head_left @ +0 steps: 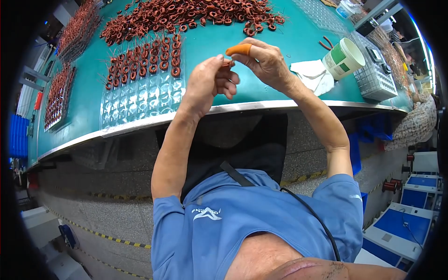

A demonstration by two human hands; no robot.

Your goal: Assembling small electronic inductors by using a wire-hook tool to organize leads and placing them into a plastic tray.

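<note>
Above the table's front edge, my two hands meet around a small reddish-brown wire-wound ring coil [227, 65], mostly covered by the fingers. My left hand [204, 84] pinches it between thumb and index finger, with the other fingers curled below. My right hand [267, 63] wears an orange finger cot [239, 49] on one finger. Its finger and thumb close at the coil's right side, apparently on a wire end too fine to make out. Left of my hands lies a clear plastic tray [140, 105] with round pockets; similar coils [153, 68] fill its far rows.
A large heap of loose coils [186, 16] spreads across the back of the green table [280, 35]. Coil-filled trays [59, 95] stand at the left. To the right are a white cloth [313, 74], a white-and-green bucket [344, 58], red-handled pliers [326, 43] and stacked clear trays [375, 77].
</note>
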